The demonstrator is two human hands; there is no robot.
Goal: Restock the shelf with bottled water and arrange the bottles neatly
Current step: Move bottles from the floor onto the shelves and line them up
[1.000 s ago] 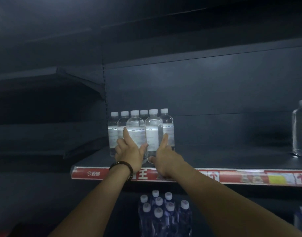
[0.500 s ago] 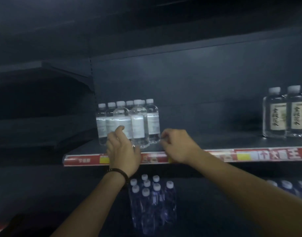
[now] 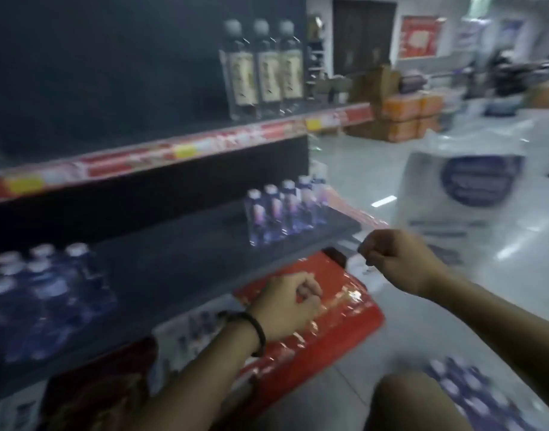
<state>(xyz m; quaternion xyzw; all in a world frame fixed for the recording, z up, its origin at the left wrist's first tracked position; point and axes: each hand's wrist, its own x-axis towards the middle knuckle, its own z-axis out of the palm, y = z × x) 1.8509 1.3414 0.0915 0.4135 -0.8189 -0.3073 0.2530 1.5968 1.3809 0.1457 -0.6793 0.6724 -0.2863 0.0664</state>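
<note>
Shelf labels (image 3: 180,150): print is smearing beyond reading.
Blue bottles (image 3: 33,290): left edge is cropping the group.
Floor pack (image 3: 472,396): bottom edge is cutting it off.
Right hand (image 3: 400,262): blur is hiding any pinch.

Dark grey shelf (image 3: 180,244), red price strip (image 3: 127,163) with yellow tags. Clear bottles (image 3: 268,76) at twelve o'clock carry cream labels; blue-tinted bottles (image 3: 43,290) at eight, white caps. Bag (image 3: 466,188) at two: white, navy roundel.

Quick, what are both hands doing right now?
Left hand: curled closed, holding nothing.
Right hand: curled closed, nothing visible in it.
</note>
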